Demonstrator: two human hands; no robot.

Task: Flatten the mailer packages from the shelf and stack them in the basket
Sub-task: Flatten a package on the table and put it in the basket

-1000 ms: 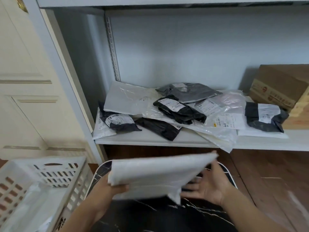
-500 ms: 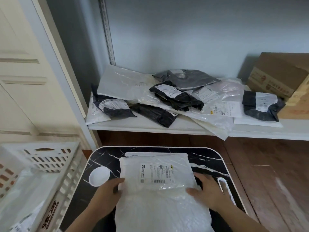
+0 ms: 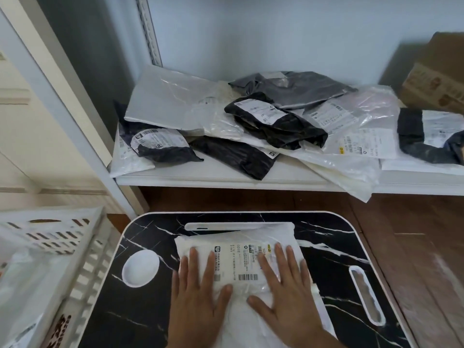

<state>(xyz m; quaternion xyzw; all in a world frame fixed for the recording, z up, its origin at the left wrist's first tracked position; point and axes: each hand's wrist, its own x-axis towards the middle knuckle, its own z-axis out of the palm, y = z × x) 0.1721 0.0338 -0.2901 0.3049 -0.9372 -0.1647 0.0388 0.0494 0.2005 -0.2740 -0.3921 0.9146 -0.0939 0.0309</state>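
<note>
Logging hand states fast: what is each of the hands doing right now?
Left hand: open, flat on the white mailer, holding nothing.
Right hand: open, flat on the same mailer.

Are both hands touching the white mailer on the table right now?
Touching. The head view shows the left hand and right hand lying palms-down, fingers spread, flat on the white mailer.

wall [image 3: 276,33]: pale blue | floor [image 3: 414,247]: brown wood | door [image 3: 37,146]: cream panelled
</note>
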